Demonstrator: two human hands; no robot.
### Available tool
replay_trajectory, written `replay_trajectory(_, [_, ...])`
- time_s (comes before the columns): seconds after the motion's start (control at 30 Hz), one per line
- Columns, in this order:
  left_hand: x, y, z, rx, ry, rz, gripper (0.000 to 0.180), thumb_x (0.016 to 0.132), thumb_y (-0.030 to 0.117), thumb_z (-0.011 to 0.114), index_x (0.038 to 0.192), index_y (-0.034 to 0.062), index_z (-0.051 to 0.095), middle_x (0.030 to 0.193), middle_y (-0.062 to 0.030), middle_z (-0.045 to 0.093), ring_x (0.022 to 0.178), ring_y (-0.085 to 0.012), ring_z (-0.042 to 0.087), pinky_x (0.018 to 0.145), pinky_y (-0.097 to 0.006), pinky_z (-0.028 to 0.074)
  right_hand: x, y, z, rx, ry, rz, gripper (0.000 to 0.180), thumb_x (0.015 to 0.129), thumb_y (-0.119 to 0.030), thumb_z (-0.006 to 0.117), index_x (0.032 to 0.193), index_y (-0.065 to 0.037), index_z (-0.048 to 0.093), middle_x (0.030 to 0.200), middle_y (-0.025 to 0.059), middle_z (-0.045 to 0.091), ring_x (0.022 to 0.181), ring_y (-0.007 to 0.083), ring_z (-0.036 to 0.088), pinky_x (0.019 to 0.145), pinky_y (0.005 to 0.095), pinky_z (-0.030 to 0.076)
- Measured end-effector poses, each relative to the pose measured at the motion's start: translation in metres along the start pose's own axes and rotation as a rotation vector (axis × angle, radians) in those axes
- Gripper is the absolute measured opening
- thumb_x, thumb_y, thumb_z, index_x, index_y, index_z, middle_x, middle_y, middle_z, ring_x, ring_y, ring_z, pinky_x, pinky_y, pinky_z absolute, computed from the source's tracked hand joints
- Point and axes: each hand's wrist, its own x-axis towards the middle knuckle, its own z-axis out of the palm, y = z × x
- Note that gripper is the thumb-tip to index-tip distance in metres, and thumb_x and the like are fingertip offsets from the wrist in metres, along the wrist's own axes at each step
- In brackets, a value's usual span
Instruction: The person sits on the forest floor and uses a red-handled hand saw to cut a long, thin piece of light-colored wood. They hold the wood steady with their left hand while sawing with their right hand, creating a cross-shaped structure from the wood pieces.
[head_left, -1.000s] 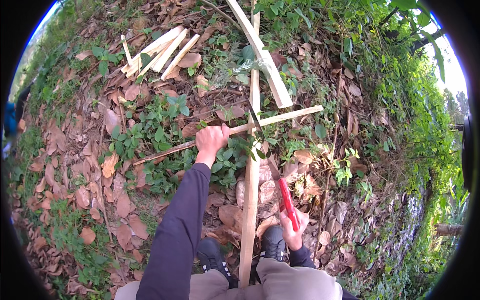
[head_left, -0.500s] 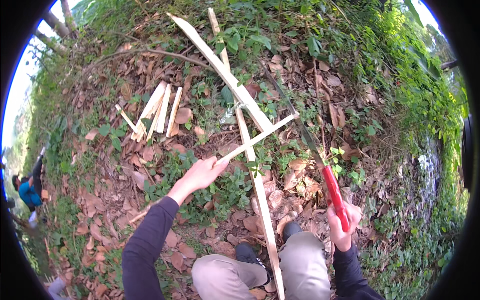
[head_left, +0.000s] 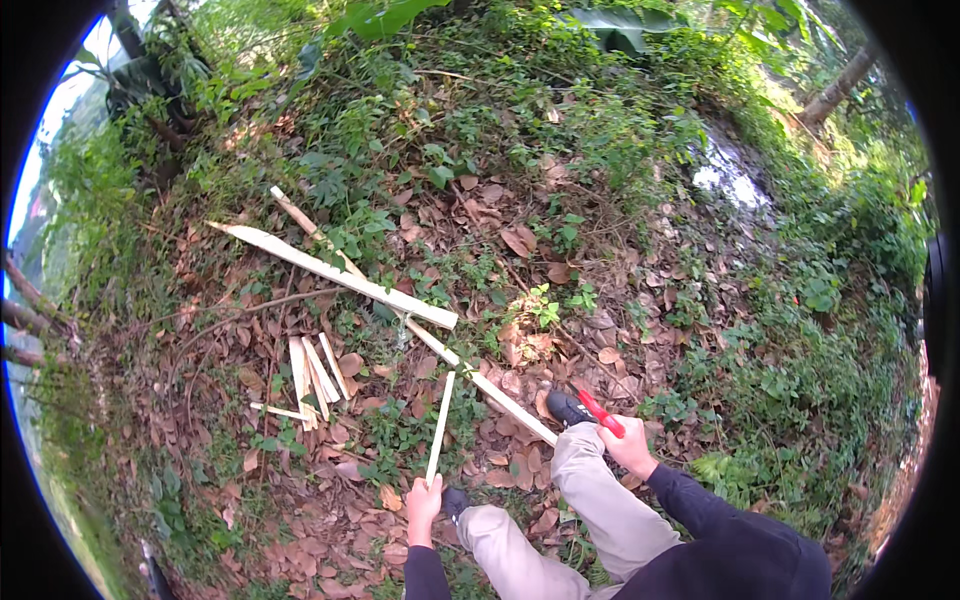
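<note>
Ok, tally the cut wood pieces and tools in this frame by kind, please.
Long split planks on the ground: 2, a broad one and a thinner one crossing under it
Thin slat in the left hand: 1
Short pale slats in the pile: about 5, overlapping
Red-handled tool in the right hand: 1
Total: about 9
</note>
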Motion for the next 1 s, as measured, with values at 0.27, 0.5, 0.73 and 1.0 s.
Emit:
replay_trajectory(0.27, [-0.090,-0.174,-0.038,0.061,-0.128,-0.008,0.041,0.091,0.036,0.065,0.094,-0.0050,0.065,0.088,-0.0206,0.070,0.087,-0.0325,0.070,0.080,-0.043,0.053,-0.197,-0.066,-0.033,-0.092,0.388,0.346,0.027,0.081,-0.020,0.071,0.070,0.002,0.060,0.057,0.0166,0.055,0.049,0.0267,0.053,0.053,0.0414,0.042])
replay_trajectory(0.5, [-0.133,-0.049,-0.068,0.027,-0.474,0.368,0.039,0.090,0.032,0.068,0.108,-0.0012,0.062,0.085,-0.0132,0.069,0.083,-0.0247,0.068,0.078,-0.039,0.053,-0.298,-0.104,-0.036,0.067,0.505,0.479,0.025,0.085,-0.024,0.073,0.077,-0.001,0.066,0.056,0.0096,0.057,0.050,0.0173,0.052,0.052,0.0366,0.042])
replay_trajectory(0.73, [-0.147,0.100,0.005,0.198,-0.605,0.748,0.037,0.091,0.033,0.068,0.108,0.0004,0.060,0.083,-0.0111,0.066,0.079,-0.0222,0.064,0.074,-0.037,0.051,-0.345,-0.094,-0.008,-0.018,0.292,0.276,0.030,0.085,-0.031,0.070,0.080,-0.002,0.064,0.065,0.0196,0.062,0.057,0.0387,0.061,0.056,0.0455,0.048])
replay_trajectory(1.0, [-0.183,0.189,0.042,0.390,-0.706,0.921,0.035,0.092,0.033,0.068,0.107,0.0023,0.059,0.082,-0.0088,0.062,0.076,-0.0194,0.060,0.069,-0.035,0.049,-0.389,-0.072,0.041,0.029,0.013,0.341,0.041,0.085,-0.040,0.069,0.106,-0.005,0.061,0.085,0.0180,0.066,0.075,0.0386,0.065,0.069,0.0473,0.052])
